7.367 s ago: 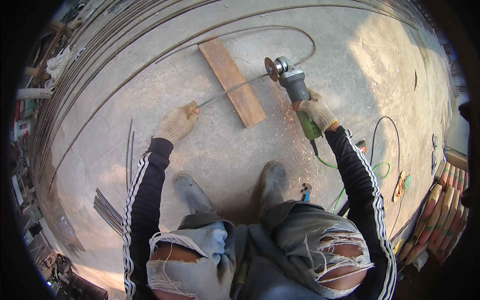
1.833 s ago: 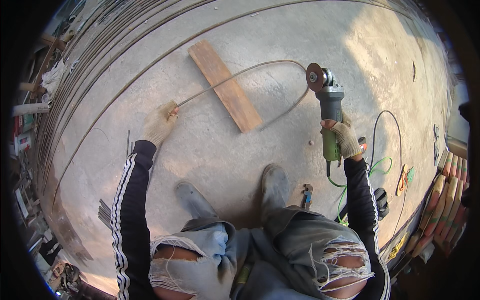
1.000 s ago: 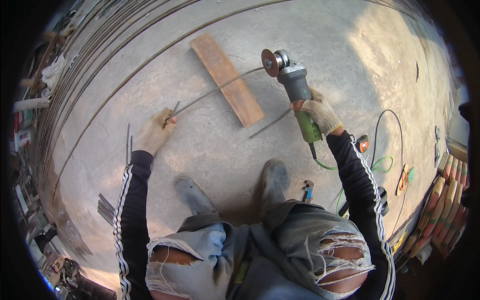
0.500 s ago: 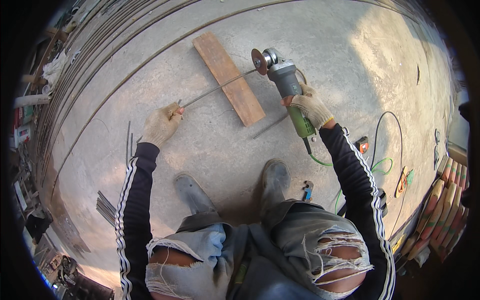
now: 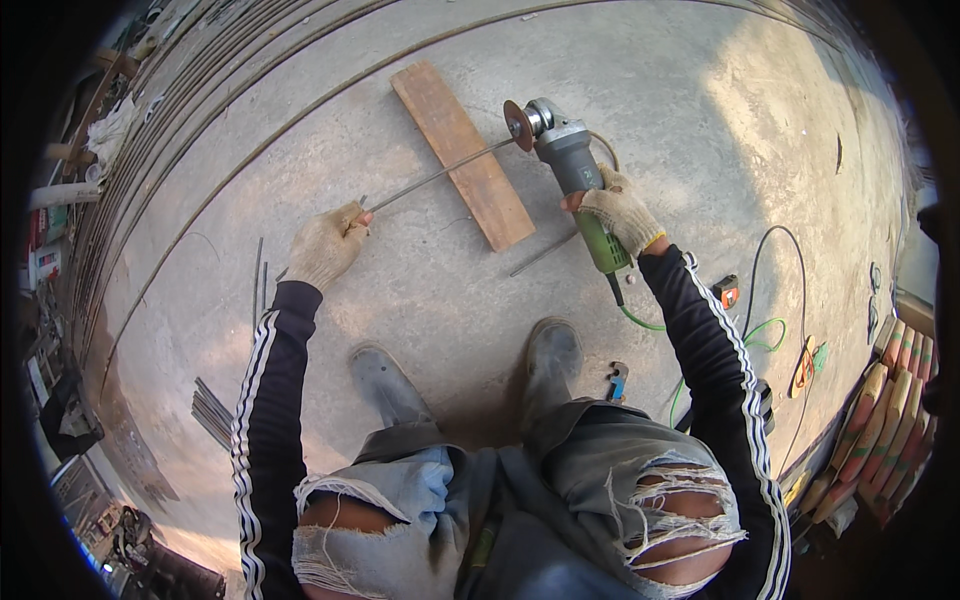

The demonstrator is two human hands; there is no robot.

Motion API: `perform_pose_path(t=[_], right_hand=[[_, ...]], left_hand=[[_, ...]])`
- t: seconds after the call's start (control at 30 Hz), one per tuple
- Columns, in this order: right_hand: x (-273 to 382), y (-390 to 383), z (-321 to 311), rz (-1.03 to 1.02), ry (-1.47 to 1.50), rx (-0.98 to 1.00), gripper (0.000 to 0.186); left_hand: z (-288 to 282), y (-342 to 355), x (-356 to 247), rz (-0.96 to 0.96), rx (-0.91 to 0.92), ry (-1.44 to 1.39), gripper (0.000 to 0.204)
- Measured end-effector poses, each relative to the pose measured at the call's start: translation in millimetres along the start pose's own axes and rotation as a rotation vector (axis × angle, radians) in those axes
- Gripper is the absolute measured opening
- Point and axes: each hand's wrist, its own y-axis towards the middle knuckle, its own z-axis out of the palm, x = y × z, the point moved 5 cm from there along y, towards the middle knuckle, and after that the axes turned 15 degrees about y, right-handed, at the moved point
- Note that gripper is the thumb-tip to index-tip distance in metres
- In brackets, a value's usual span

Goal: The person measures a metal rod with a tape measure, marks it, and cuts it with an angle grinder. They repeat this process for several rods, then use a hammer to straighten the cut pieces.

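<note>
In a pale knitted work glove, my left hand [image 5: 328,244] is closed around the near end of a thin steel rod [image 5: 430,178]. The rod slants up to the right across a wooden plank [image 5: 470,165] lying on the floor. My right hand [image 5: 624,212], in a matching glove with bare fingertips, grips the body of a green and grey angle grinder [image 5: 578,165]. The grinder's brown cutting disc [image 5: 518,125] stands at the rod's far end, seemingly touching it. No sparks show. Whether the disc spins I cannot tell.
Long steel bars [image 5: 300,118] curve along the far left of the concrete floor. Short cut rods [image 5: 212,412] lie to my left. A blue-handled tool [image 5: 617,382] rests by my right boot [image 5: 553,350]. A tape measure [image 5: 727,291], green cord [image 5: 765,335] and stacked paper sacks [image 5: 880,425] are at right.
Barely anything differs. The plank shows a very slight shift, and my left hand has edged a little to the right with the rod. The grinder holds its place.
</note>
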Motion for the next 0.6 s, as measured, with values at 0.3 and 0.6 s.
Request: perform_pose_path(t=[0.3, 0.6], right_hand=[[-1, 2, 0, 0.014, -0.034, 0.015, 0.074], [-9, 7, 1, -0.036, 0.079, 0.013, 0.073]], left_hand=[[0, 0, -1, 0.007, -0.015, 0.014, 0.045], [5, 2, 3, 0.0, -0.007, 0.011, 0.045]])
